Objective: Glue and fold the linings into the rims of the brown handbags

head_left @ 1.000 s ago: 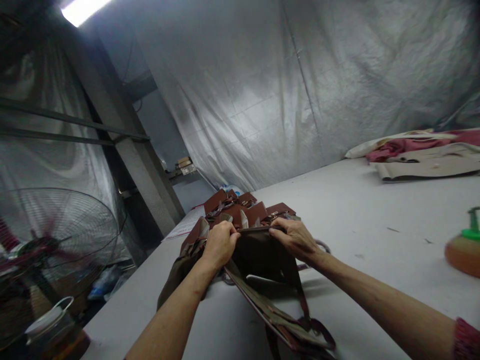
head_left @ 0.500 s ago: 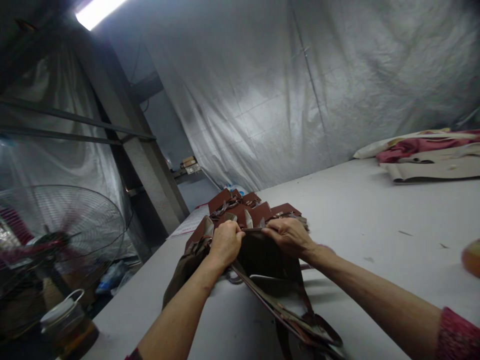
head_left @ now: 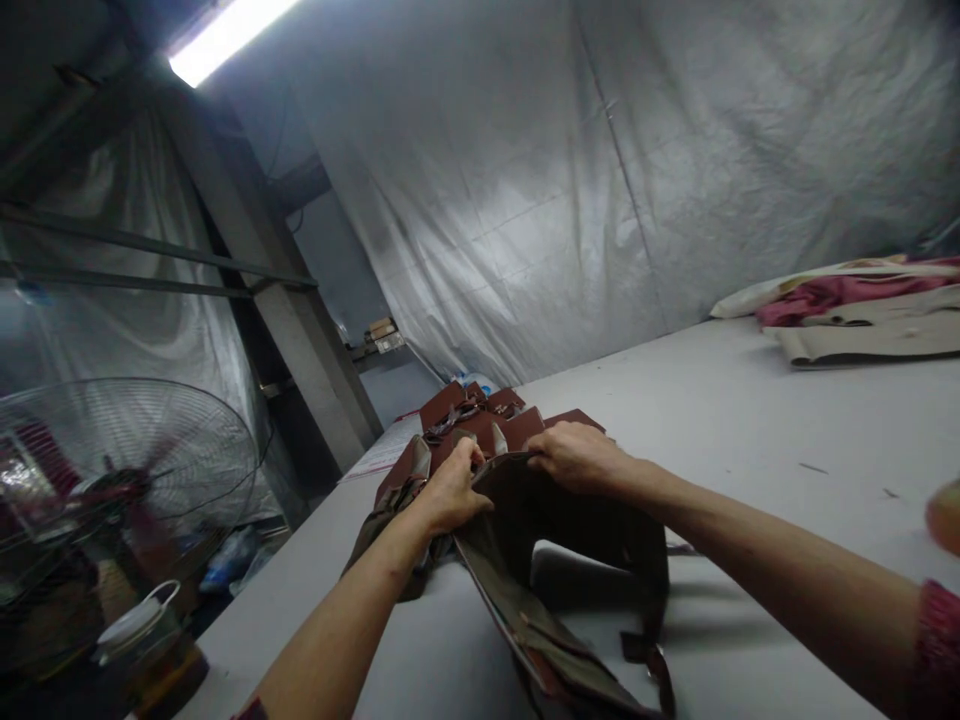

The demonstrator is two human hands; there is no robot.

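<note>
A dark olive fabric bag (head_left: 517, 590) with brown trim and a buckled strap hangs in front of me over the white table, its sides spread into a loop. My right hand (head_left: 581, 457) pinches its upper edge, fingers closed over the fabric. At the left end of that edge is my left hand (head_left: 450, 490), its thumb and fingers parted around the cloth; any contact is hard to make out. Just beyond both hands lies a pile of similar bags with brown flaps (head_left: 442, 405), partly hidden by my hands.
The white table (head_left: 720, 430) runs back to a silvery sheet wall (head_left: 525, 220). Folded pink and beige fabric (head_left: 862, 310) lies at the right. A lidded jar (head_left: 150, 650) stands lower left, near a caged fan (head_left: 127, 480). An orange object (head_left: 943, 515) sits at the right edge.
My left thumb and fingers have parted from their pinch on the edge. The bag has swung and opened wider, its right side moving outward. My right hand keeps its hold, slightly higher.
</note>
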